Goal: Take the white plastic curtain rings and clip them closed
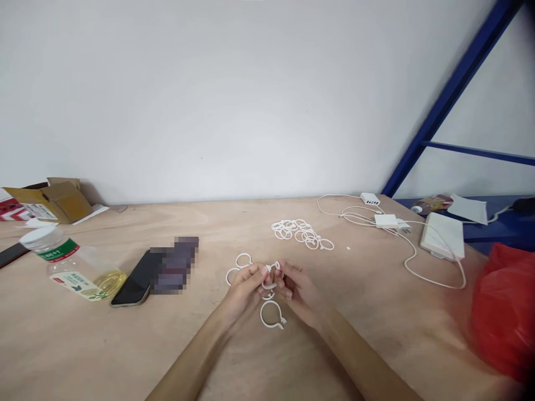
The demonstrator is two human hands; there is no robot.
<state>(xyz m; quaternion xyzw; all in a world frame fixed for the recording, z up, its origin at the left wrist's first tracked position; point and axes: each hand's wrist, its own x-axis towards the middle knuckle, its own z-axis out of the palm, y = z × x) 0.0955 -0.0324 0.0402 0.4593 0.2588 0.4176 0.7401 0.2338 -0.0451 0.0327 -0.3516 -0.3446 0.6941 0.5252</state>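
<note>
My left hand point(246, 285) and my right hand point(300, 291) meet over the table, both pinching one white plastic ring point(270, 287). Its small end pieces show between my fingertips, and my fingers hide part of its loop. A small round eyelet point(277, 265) stands out by my right fingertips. Just below my hands lies an open white ring point(271, 314) with a gap and clasp ends at its lower right. More white rings point(243, 259) rest beside my left hand, partly covered by it.
A cluster of linked white rings point(301, 233) lies farther back. To the left are a phone point(136, 281), a tilted bottle with yellow liquid point(75, 273) and an opened carton point(62, 200). On the right are a white cable point(412, 250), a white box point(443, 235) and a red bag point(504, 312).
</note>
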